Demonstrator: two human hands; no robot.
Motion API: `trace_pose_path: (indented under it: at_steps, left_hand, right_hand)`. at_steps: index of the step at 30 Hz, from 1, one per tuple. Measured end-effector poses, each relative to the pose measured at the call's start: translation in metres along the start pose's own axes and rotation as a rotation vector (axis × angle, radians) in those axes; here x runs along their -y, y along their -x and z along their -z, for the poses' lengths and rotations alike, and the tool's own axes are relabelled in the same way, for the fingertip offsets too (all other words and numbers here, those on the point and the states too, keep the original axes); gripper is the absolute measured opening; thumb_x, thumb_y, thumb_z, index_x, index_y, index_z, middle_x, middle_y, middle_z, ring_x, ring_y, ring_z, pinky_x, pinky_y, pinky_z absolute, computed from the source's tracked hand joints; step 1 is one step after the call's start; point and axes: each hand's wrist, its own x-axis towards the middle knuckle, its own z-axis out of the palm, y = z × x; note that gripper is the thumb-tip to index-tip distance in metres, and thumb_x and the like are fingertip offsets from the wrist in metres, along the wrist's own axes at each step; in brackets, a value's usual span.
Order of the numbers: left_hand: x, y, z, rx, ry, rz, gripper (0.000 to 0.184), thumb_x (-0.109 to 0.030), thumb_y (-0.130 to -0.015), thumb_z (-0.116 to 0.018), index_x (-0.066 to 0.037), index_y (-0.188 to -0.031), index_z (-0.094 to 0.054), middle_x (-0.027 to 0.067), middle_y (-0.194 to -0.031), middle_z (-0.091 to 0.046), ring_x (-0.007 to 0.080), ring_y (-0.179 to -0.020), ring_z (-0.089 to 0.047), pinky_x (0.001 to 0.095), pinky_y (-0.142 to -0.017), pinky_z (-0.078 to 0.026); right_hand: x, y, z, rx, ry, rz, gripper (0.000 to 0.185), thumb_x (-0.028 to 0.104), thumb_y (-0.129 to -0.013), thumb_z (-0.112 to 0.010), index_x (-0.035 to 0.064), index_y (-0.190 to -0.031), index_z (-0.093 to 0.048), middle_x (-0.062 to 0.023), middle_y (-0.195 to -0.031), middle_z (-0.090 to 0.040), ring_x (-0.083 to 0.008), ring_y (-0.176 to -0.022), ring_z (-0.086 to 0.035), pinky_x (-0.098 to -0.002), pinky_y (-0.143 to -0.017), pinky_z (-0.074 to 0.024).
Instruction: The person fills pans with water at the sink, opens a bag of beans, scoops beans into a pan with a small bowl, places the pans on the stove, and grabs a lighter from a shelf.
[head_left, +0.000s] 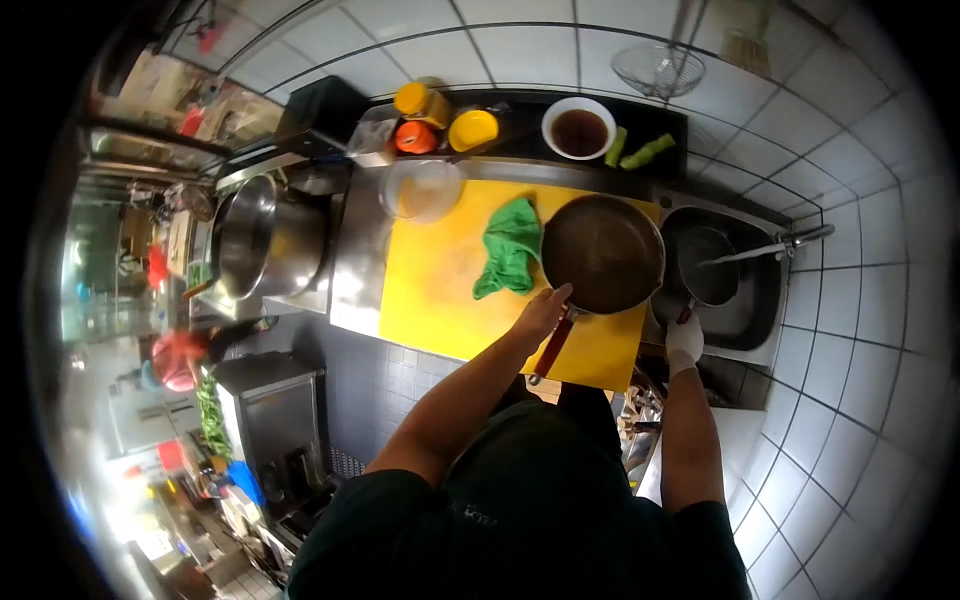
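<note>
A large dark frying pan point(603, 254) rests on the yellow cutting board point(440, 290), its red handle point(556, 345) pointing toward me. My bare left hand point(543, 312) grips its near edge beside the handle's base; the fingers beneath are hidden. In the sink point(765, 310), a smaller dark pan point(708, 268) sits below the tap point(800, 240), with water running into it. My right hand point(685, 342), in a white glove, is closed on the small pan's red handle. A crumpled green cloth point(510, 248) lies left of the large pan.
A clear plastic bowl point(422, 192) stands on the board's far left corner. Behind, the ledge bears a white bowl of dark liquid point(579, 130), a yellow bowl point(473, 129) and lidded jars point(420, 105). A large steel pot point(265, 238) stands left. Another person point(178, 358) is farther left.
</note>
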Motion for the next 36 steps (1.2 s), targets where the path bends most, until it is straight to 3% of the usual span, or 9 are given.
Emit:
trace_pose_path:
  at_steps: [3, 10, 14, 15, 20, 26, 29, 34, 36]
  left_hand:
    - [0.053, -0.033, 0.047, -0.178, -0.681, -0.634, 0.031, -0.022, -0.093, -0.067, -0.005, -0.119, -0.062, 0.0209, -0.106, -0.065, 0.0395, -0.093, -0.066, 0.0490, -0.077, -0.055]
    - [-0.017, -0.016, 0.090, -0.293, -1.234, -0.838, 0.061, -0.021, -0.081, -0.072, -0.015, -0.139, -0.056, 0.0204, -0.153, -0.040, 0.0400, -0.137, -0.042, 0.0541, -0.105, -0.045]
    - [0.011, -0.101, 0.126, -0.181, -1.561, -0.982, 0.034, -0.031, -0.089, -0.066, -0.015, -0.120, -0.069, 0.0164, -0.146, -0.048, 0.0389, -0.134, -0.044, 0.0536, -0.104, -0.046]
    - [-0.024, -0.083, 0.129, -0.086, -1.624, -0.670, 0.036, -0.029, -0.092, -0.062, -0.013, -0.124, -0.066, 0.0179, -0.148, -0.047, 0.0388, -0.135, -0.045, 0.0541, -0.104, -0.046]
    - [-0.032, -0.110, 0.180, -0.334, -1.540, -0.716, 0.034, -0.022, -0.094, -0.057, -0.012, -0.126, -0.062, 0.0185, -0.151, -0.046, 0.0399, -0.123, -0.054, 0.0549, -0.087, -0.054]
    - [-0.039, -0.090, 0.200, -0.237, -1.432, -0.650, 0.047, -0.030, -0.100, -0.056, -0.013, -0.144, -0.054, 0.0164, -0.158, -0.039, 0.0454, -0.135, -0.046, 0.0548, -0.103, -0.048]
    - [-0.019, -0.060, 0.220, -0.339, -1.308, -1.163, 0.052, -0.028, -0.101, -0.057, -0.008, -0.149, -0.049, 0.0219, -0.158, -0.036, 0.0482, -0.137, -0.043, 0.0546, -0.109, -0.043]
    - [0.047, 0.076, 0.257, 0.086, -1.021, -1.438, 0.047, -0.018, -0.097, -0.065, -0.001, -0.139, -0.056, 0.0286, -0.139, -0.055, 0.0475, -0.127, -0.053, 0.0532, -0.110, -0.042]
    - [0.109, 0.112, 0.282, 0.336, -1.127, -1.068, 0.047, -0.020, -0.094, -0.069, 0.001, -0.134, -0.059, 0.0258, -0.131, -0.062, 0.0435, -0.121, -0.059, 0.0477, -0.107, -0.046]
  right_hand:
    - [0.002, 0.011, 0.008, -0.010, -0.037, 0.056, 0.049, 0.030, -0.089, -0.065, 0.0070, -0.132, -0.059, -0.0237, -0.118, -0.069, -0.0442, -0.111, -0.065, -0.0524, -0.093, -0.0523]
    - [-0.007, 0.113, 0.041, -0.321, -0.124, 0.212, 0.067, 0.028, -0.093, -0.067, -0.0015, -0.149, -0.044, -0.0276, -0.146, -0.050, -0.0432, -0.137, -0.045, -0.0486, -0.114, -0.0376]
    - [-0.041, 0.216, 0.029, -0.383, -0.135, 0.028, 0.069, 0.029, -0.096, -0.067, 0.0014, -0.153, -0.041, -0.0243, -0.156, -0.041, -0.0394, -0.145, -0.037, -0.0466, -0.121, -0.0320]
    - [-0.059, 0.243, 0.016, -0.419, -0.192, -0.002, 0.068, 0.029, -0.096, -0.066, 0.0018, -0.153, -0.041, -0.0240, -0.156, -0.041, -0.0394, -0.146, -0.037, -0.0465, -0.121, -0.0318]
    - [-0.083, 0.399, -0.036, -0.430, -0.232, -0.390, 0.061, 0.030, -0.095, -0.067, -0.0004, -0.145, -0.051, -0.0282, -0.137, -0.058, -0.0434, -0.130, -0.053, -0.0476, -0.112, -0.0412]
    - [-0.110, 0.553, -0.150, -0.246, -0.310, -0.451, 0.048, 0.022, -0.095, -0.063, -0.0009, -0.137, -0.057, -0.0235, -0.133, -0.062, -0.0389, -0.123, -0.059, -0.0450, -0.103, -0.0484]
    - [-0.119, 0.587, -0.192, -0.038, -0.454, -0.361, 0.040, 0.029, -0.099, -0.065, -0.0007, -0.125, -0.065, -0.0225, -0.123, -0.068, -0.0349, -0.117, -0.064, -0.0416, -0.099, -0.0516]
    - [-0.101, 0.620, -0.215, 0.120, -0.854, -0.578, 0.063, 0.050, -0.098, -0.062, -0.0024, -0.134, -0.061, -0.0254, -0.133, -0.064, -0.0349, -0.126, -0.061, -0.0378, -0.104, -0.0481]
    - [-0.103, 0.634, -0.213, 0.255, -0.773, -0.537, 0.070, 0.055, -0.098, -0.060, -0.0050, -0.135, -0.060, -0.0272, -0.133, -0.064, -0.0356, -0.127, -0.061, -0.0390, -0.105, -0.0472]
